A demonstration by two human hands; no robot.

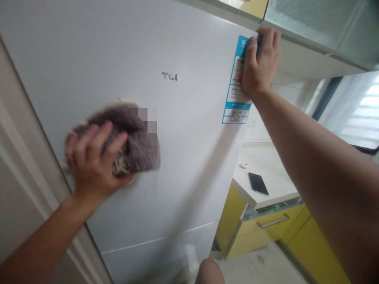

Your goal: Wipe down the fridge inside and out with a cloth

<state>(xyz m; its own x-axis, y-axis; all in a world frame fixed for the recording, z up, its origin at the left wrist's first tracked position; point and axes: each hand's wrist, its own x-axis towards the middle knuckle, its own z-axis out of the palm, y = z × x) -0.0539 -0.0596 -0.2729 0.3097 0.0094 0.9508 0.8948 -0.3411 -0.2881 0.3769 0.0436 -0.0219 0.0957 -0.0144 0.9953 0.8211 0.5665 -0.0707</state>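
A greyish-purple cleaning cloth with a pale, shaggy edge is bunched against the white refrigerator door. My left hand, slightly blurred, is closed on the cloth and presses it to the door, left of and below the TCL lettering. At the door's upper right corner, my right hand grips the edge, thumb on the front and fingers wrapped over the side. It partly covers a blue and white energy label. The fingertips behind the edge are hidden.
To the right, a white countertop carries a dark phone and a small pale object. Beneath it, a yellow drawer stands partly pulled out. Overhead are glass-fronted cabinets. A door frame runs along the left.
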